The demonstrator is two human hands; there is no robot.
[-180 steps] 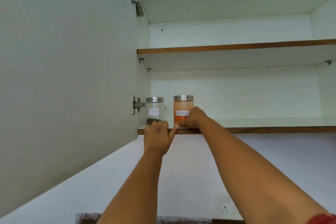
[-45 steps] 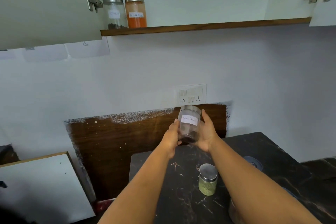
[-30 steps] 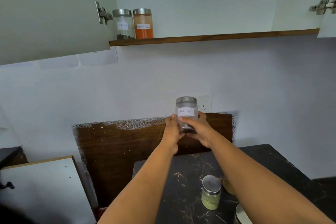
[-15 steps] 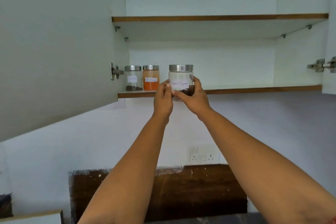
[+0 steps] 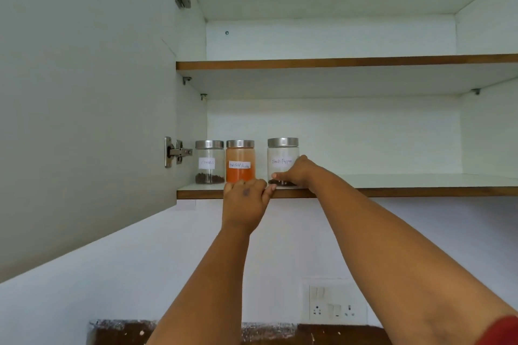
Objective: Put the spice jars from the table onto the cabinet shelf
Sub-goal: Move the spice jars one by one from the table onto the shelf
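Three steel-lidded glass jars stand on the lower cabinet shelf (image 5: 406,192): a cloves jar (image 5: 209,162) at the far left, a red chilli powder jar (image 5: 240,161) beside it, and a black pepper jar (image 5: 281,154) a small gap further right. My right hand (image 5: 298,172) grips the lower right of the black pepper jar, its fingers across the base, and the jar rests on the shelf. My left hand (image 5: 245,202) lies on the shelf's front edge below the chilli jar, with its thumb reaching toward the pepper jar and nothing held in it.
The cabinet door (image 5: 84,92) hangs open on the left, on a metal hinge (image 5: 175,152). An upper shelf (image 5: 336,63) runs above. The lower shelf stretches bare to the right of the jars. A wall socket plate (image 5: 335,307) sits below on the white wall.
The black pepper jar went from in front of the shelf edge, held in both hands, onto the shelf. My left hand came off it and dropped to the shelf edge.
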